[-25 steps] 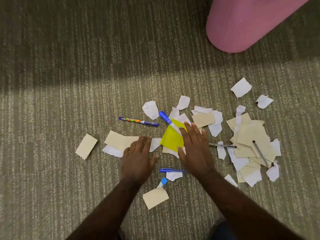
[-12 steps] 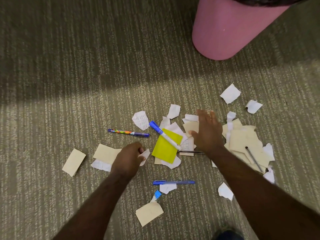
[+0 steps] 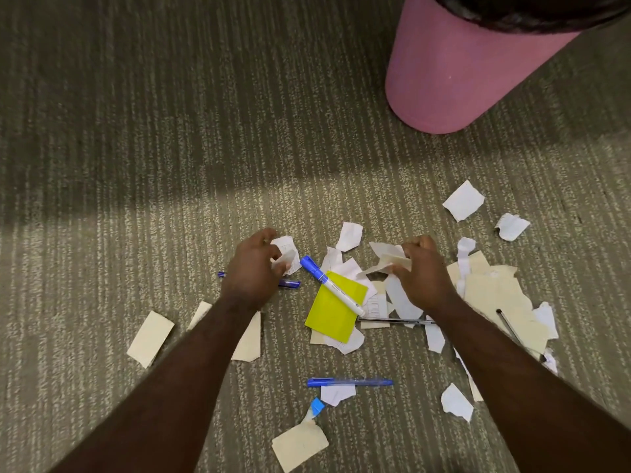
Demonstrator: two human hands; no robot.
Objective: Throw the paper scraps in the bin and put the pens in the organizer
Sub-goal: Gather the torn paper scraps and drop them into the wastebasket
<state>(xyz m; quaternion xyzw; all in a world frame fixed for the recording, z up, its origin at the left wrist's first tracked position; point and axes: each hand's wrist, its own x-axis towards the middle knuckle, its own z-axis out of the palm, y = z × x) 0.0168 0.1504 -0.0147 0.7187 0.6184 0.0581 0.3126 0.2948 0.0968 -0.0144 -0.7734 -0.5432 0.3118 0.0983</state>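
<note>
Torn white and cream paper scraps lie scattered over the carpet. My left hand is closed on a white scrap, above a multicoloured pen that it mostly hides. My right hand grips a few white and cream scraps lifted off the pile. A white marker with a blue cap rests across a yellow-green note. A blue pen lies nearer me, and two dark pens lie among the scraps. The pink bin stands at the far right.
The bin has a dark liner at its rim. Cream scraps lie at the left and near me. A small blue scrap sits below the blue pen. No organizer is in view. Bare striped carpet stretches far and left.
My left hand moved forward from the cream scraps to the white scrap by the multicoloured pen and closed on it. My right hand closed on scraps and lifted them.
</note>
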